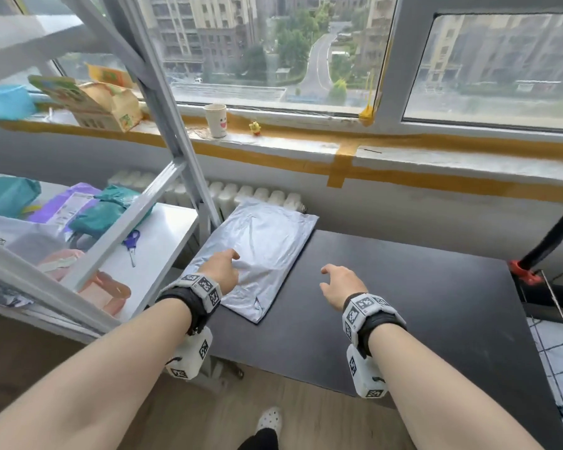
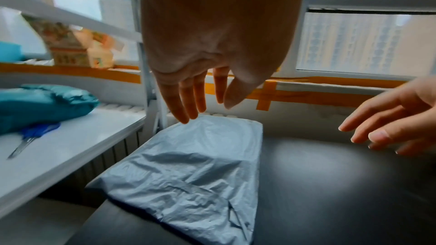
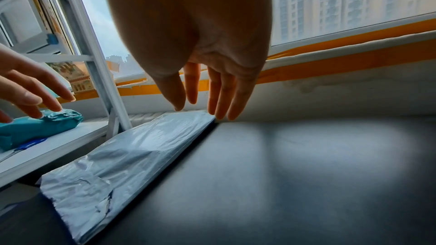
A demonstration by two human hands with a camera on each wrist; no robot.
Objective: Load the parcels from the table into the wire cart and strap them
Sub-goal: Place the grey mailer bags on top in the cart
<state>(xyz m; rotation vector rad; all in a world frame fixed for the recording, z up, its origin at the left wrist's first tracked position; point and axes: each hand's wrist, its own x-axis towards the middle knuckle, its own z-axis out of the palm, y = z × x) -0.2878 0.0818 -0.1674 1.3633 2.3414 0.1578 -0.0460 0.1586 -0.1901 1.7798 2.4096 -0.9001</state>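
A flat silver-grey plastic parcel lies on the left end of the black table, its far end hanging past the table's back edge. My left hand hovers over the parcel's left half with fingers straight and spread, holding nothing. My right hand hangs above the bare table just right of the parcel, also with relaxed fingers. In the left wrist view the parcel sits below the left hand. In the right wrist view the right hand is above the parcel's far right corner. The wire cart shows at the right edge.
A white metal shelf rack stands left of the table, holding teal parcels, a purple parcel and blue scissors. A paper cup and a yellow toy sit on the windowsill. A black handle with a red clamp stands at the right.
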